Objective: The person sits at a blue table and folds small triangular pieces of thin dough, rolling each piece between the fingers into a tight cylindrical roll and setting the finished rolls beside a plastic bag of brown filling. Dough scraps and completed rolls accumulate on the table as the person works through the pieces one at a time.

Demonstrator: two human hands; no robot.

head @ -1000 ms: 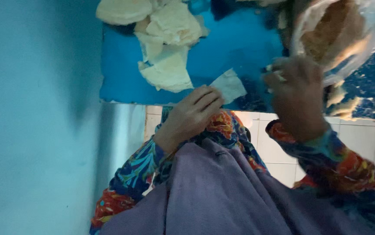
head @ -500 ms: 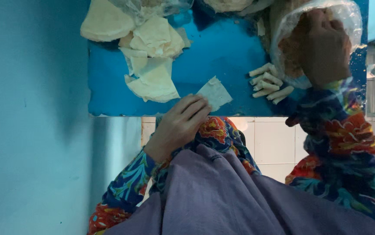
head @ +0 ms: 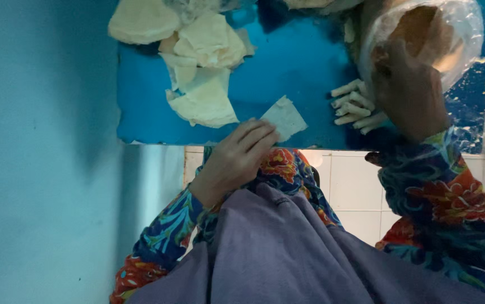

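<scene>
Sitting close over a purple cloth [head: 287,253] on the lap, the person has floral sleeves [head: 450,197] reaching out to a blue counter [head: 298,67]. Left hand [head: 234,160] lies flat at the near edge, fingers mostly straight, fingertips pinning a small pale wrapper square [head: 284,117], probably so it doesn't slide. Just right of it sit about 5 finished little rolls [head: 358,107], lined up side by side near the right hand, handy for adding more I guess. Right hand [head: 408,90] is curled into a clear plastic bag [head: 450,39] of brownish filling; can't tell exactly what the fingers hold in there. Farther back on the left is a loose heap of pale wrapper sheets [head: 200,67], within easy reach.
</scene>
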